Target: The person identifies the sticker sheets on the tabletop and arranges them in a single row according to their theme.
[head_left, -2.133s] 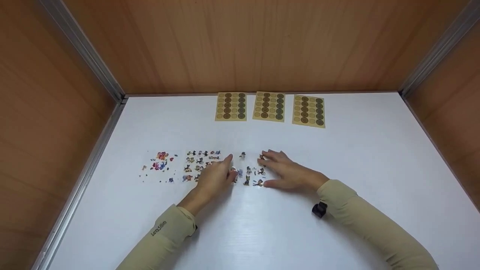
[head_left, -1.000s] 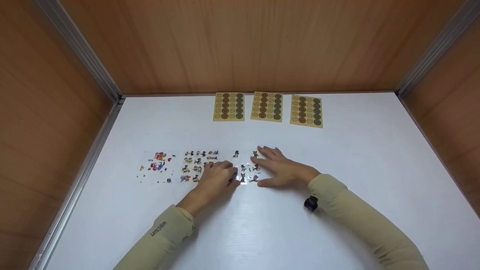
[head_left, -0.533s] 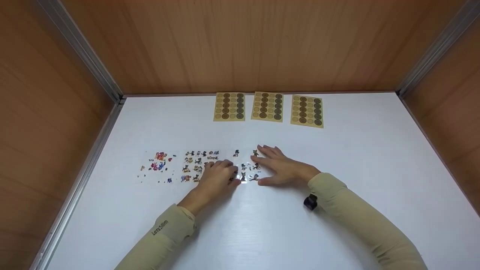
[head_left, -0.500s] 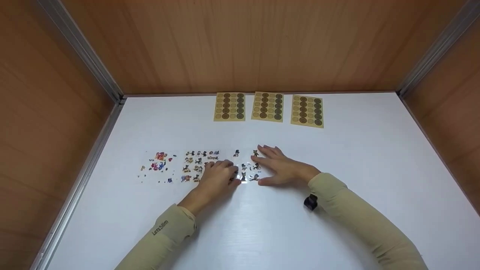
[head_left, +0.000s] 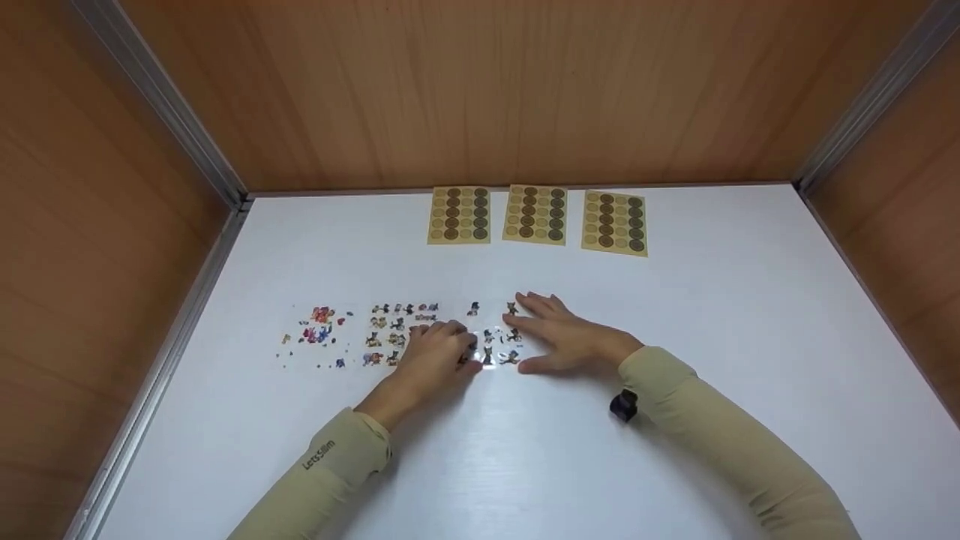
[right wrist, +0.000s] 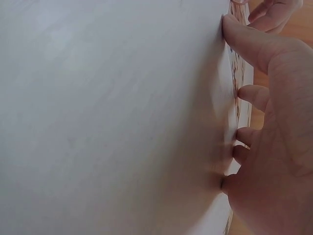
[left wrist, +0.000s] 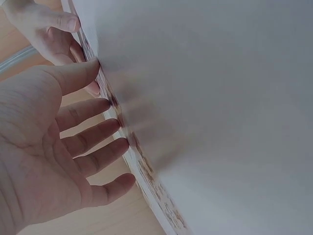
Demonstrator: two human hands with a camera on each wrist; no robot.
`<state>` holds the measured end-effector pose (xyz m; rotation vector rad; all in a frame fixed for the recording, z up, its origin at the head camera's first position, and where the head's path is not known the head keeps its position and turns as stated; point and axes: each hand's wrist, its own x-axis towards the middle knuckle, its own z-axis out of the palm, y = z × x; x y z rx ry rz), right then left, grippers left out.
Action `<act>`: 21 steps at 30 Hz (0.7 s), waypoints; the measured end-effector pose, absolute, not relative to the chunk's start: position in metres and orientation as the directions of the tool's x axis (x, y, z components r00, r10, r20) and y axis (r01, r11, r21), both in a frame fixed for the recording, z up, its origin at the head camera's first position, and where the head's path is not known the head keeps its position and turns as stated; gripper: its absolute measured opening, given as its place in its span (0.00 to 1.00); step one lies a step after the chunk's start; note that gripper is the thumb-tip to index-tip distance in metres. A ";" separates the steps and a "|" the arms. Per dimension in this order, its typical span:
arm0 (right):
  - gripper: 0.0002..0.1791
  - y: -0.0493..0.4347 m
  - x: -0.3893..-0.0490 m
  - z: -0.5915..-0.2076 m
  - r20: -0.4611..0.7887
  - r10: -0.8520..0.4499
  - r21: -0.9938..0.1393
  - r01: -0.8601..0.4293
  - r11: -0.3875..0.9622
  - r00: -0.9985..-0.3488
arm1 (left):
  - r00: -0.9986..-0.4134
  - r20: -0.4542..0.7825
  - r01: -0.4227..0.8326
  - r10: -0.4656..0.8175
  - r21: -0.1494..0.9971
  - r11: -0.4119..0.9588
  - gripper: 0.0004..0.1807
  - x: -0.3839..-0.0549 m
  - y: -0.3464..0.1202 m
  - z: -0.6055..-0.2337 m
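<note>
Three clear sheets of small cartoon stickers lie side by side in the head view: the left sheet point(head_left: 321, 334), the middle sheet point(head_left: 397, 324) and the right sheet point(head_left: 487, 356). My left hand point(head_left: 431, 356) rests palm down where the middle and right sheets meet, covering part of both. Its loosely bent fingertips touch the surface in the left wrist view. At the right sheet's outer side, my right hand point(head_left: 566, 336) has its fingers spread and its tips on the edge. Its thumb and fingertips press down in the right wrist view. Neither hand grips anything.
Along the back of the white table point(head_left: 720, 300) lie three tan sheets of round stickers: a left one point(head_left: 459, 215), a centre one point(head_left: 535, 214) and a right one point(head_left: 614, 223). Wooden panels point(head_left: 480, 90) enclose the back and both sides. A black device point(head_left: 623, 405) sits at the right cuff.
Since the earliest frame, the right sheet and my right hand have shifted slightly left. My left index finger, earlier stretched out, has bent down onto the sheets. In the last second both hands stay still.
</note>
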<state>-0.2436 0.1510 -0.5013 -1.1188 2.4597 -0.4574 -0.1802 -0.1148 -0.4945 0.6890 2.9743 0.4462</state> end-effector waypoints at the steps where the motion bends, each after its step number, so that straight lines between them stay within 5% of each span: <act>1: 0.49 0.151 -0.244 -0.501 -0.222 -0.768 -0.446 -0.638 0.628 -0.601 | -0.899 0.010 0.422 0.438 0.290 0.859 0.22 -0.180 -0.115 -0.494; 8: 0.50 0.151 -0.244 -0.501 -0.215 -0.768 -0.463 -0.629 0.624 -0.604 | -0.898 0.017 0.424 0.439 0.291 0.857 0.23 -0.181 -0.115 -0.495; 14: 0.46 0.144 -0.252 -0.500 -0.109 -0.681 -0.510 -0.547 0.663 -0.724 | -0.903 0.091 0.424 0.420 0.357 0.833 0.27 -0.195 -0.120 -0.483; 21: 0.40 0.123 -0.286 -0.501 -0.053 -0.580 -0.590 -0.443 0.675 -0.813 | -0.971 -0.101 0.114 0.215 0.595 0.795 0.34 -0.247 -0.132 -0.468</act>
